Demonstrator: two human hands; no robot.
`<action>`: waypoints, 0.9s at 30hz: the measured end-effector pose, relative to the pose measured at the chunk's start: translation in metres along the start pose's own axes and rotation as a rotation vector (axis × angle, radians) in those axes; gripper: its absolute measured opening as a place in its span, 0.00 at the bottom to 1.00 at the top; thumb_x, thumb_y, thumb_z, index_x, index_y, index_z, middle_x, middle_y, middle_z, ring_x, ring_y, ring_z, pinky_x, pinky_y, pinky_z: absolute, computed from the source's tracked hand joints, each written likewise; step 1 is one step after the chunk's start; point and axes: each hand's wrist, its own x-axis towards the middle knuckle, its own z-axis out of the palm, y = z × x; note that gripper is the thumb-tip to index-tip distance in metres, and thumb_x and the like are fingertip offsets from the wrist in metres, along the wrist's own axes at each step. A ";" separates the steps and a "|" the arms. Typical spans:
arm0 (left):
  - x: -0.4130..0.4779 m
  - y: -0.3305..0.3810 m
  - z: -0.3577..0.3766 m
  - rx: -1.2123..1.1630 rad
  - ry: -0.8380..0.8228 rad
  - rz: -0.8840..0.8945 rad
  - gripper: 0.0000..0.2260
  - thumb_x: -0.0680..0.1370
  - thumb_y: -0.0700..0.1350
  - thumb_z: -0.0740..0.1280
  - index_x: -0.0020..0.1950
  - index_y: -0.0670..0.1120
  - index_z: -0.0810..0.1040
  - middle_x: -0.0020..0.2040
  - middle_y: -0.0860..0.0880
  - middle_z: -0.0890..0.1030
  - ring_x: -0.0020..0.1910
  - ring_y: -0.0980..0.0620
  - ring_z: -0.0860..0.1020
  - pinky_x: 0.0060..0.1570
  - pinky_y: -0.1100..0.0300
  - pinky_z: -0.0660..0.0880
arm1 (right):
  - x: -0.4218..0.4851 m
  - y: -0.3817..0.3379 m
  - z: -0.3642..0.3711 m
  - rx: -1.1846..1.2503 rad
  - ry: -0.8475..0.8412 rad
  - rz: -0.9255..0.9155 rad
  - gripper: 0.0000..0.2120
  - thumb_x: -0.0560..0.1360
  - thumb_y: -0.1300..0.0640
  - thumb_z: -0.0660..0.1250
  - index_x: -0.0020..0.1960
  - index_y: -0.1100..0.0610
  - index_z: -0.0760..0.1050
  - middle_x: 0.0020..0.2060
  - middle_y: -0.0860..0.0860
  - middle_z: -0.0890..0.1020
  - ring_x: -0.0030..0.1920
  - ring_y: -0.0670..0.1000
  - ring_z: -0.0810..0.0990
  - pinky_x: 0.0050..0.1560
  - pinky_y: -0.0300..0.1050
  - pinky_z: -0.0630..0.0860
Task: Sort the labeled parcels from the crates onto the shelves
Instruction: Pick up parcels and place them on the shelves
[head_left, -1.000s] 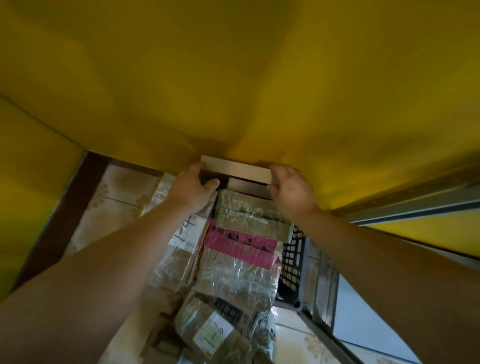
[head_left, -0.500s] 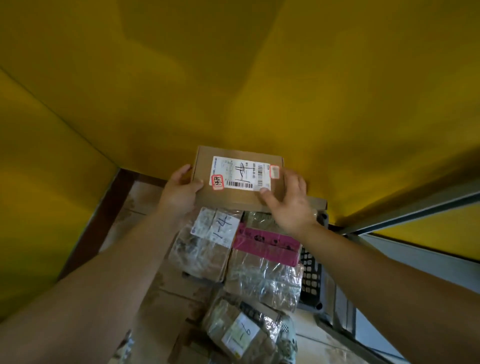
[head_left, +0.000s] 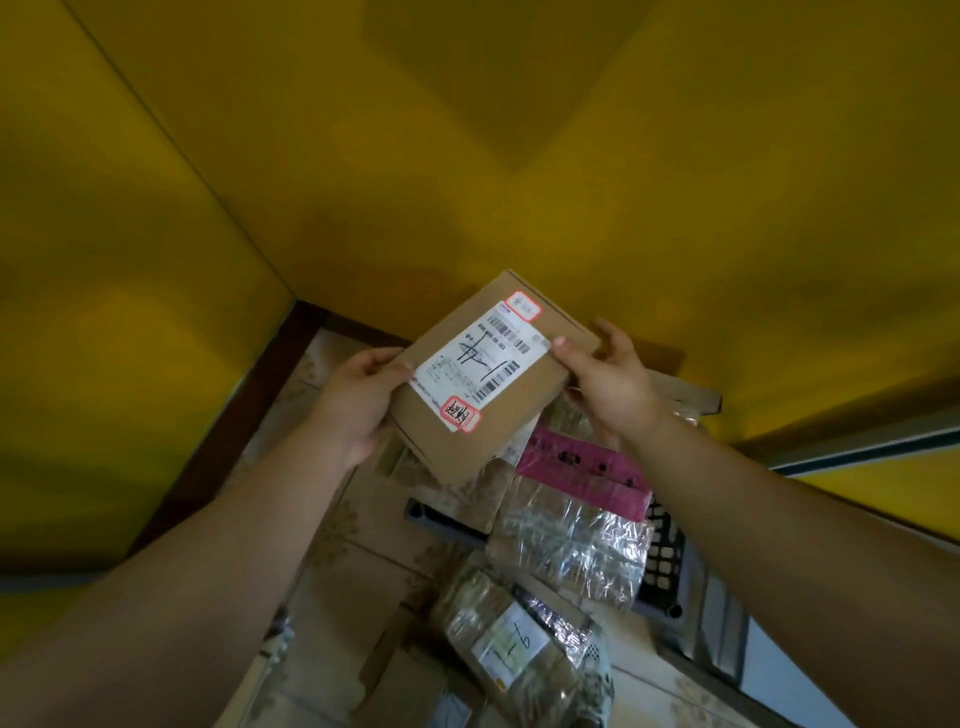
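1. Currently a flat cardboard parcel (head_left: 483, 379) is held up in the air, tilted, over the far left part of a dark grey crate (head_left: 667, 556) that stands on the tiled floor (head_left: 332, 545).
2. The left hand (head_left: 358, 400) has its grip clamped on the parcel's left edge, thumb on top.
3. The right hand (head_left: 608, 384) has its grip clamped on the right edge, with the thumb pressing on a corner of the white label (head_left: 478, 358).
4. That label carries barcodes, black handwriting and a red-bordered sticker at each end.
5. Inside the crate, a pink parcel (head_left: 582, 462) lies just beneath the right wrist, and a parcel in clear film (head_left: 566, 551) lies near of it, against the lattice wall.
6. More wrapped parcels are partly hidden under the held one.
7. Nearer the camera lies another wrapped parcel (head_left: 514, 649) with a handwritten label; I cannot tell whether it sits in a crate.
8. Yellow walls (head_left: 467, 156) fill the far side and the left.
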 end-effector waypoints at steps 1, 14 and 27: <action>-0.001 -0.004 0.002 -0.030 0.012 0.011 0.12 0.80 0.40 0.65 0.63 0.43 0.74 0.57 0.40 0.80 0.48 0.47 0.80 0.42 0.54 0.76 | 0.000 0.003 0.004 0.082 0.018 0.028 0.39 0.76 0.55 0.73 0.79 0.50 0.55 0.64 0.53 0.75 0.56 0.54 0.80 0.41 0.43 0.78; 0.005 -0.022 0.032 0.235 -0.195 0.114 0.23 0.79 0.37 0.65 0.69 0.58 0.69 0.57 0.49 0.81 0.55 0.47 0.80 0.54 0.46 0.78 | 0.018 0.029 -0.003 -0.107 -0.125 -0.047 0.29 0.80 0.56 0.67 0.76 0.43 0.61 0.61 0.54 0.80 0.57 0.54 0.82 0.57 0.54 0.80; 0.050 -0.054 0.074 0.317 0.082 0.218 0.26 0.80 0.41 0.63 0.76 0.59 0.61 0.60 0.50 0.78 0.57 0.50 0.78 0.56 0.51 0.76 | 0.106 0.054 -0.084 -1.468 -0.006 -0.093 0.29 0.81 0.39 0.56 0.77 0.53 0.60 0.70 0.58 0.69 0.71 0.61 0.64 0.73 0.58 0.57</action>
